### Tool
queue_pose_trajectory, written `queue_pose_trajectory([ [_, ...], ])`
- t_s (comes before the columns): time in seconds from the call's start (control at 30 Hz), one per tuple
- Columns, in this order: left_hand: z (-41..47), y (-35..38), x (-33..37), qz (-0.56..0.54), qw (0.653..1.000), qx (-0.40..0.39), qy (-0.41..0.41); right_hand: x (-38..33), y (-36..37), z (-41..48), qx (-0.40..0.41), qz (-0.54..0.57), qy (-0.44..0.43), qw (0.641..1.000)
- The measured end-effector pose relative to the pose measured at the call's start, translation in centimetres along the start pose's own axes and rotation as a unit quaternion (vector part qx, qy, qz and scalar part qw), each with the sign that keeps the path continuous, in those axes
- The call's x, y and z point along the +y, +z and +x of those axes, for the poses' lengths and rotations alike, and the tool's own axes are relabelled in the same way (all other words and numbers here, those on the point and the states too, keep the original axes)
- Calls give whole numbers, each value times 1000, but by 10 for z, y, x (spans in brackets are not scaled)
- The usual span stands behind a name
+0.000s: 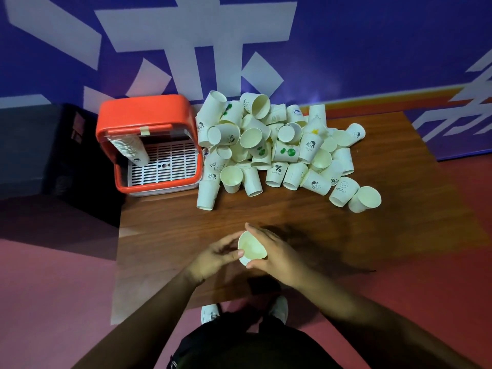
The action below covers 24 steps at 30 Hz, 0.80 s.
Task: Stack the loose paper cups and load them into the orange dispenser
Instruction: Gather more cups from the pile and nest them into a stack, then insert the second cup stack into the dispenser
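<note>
A white paper cup [251, 246] with its mouth up sits between both hands above the near part of the wooden table [306, 217]. My left hand [217, 255] pinches its left side, and my right hand [271, 253] wraps its right side. A heap of loose paper cups [274, 147] lies across the far half of the table. The orange dispenser [149, 145] stands at the far left corner, with a stack of cups [133, 149] inside on its left and a white slotted tray below.
A dark box [48, 153] stands left of the table. A blue wall with white shapes rises behind. The table's near edge runs just in front of my shoes [210, 312]. Bare wood lies between the heap and my hands.
</note>
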<state>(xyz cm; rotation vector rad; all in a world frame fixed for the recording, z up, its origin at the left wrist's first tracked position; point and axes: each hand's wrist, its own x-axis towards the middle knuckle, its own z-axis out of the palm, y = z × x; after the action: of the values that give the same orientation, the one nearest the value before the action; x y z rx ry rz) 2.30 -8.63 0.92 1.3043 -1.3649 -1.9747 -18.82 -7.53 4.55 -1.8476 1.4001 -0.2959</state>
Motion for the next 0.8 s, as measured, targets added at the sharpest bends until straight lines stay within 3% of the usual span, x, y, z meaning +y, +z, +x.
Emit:
queue_pose_trajectory([
  [0.13, 1, 10, 1, -22, 999, 34, -4, 19, 7, -6, 22, 85, 88, 992],
  [0.33, 2, 25, 3, -44, 996, 66, -36, 47, 17, -3, 15, 190, 145, 971],
  [0.6, -2, 6, 67, -111, 967, 225, 42, -1, -24, 61, 34, 254, 80, 963],
  [0.8, -17, -58, 94, -98, 949, 283, 98, -60, -36, 129, 12, 275, 6, 961],
])
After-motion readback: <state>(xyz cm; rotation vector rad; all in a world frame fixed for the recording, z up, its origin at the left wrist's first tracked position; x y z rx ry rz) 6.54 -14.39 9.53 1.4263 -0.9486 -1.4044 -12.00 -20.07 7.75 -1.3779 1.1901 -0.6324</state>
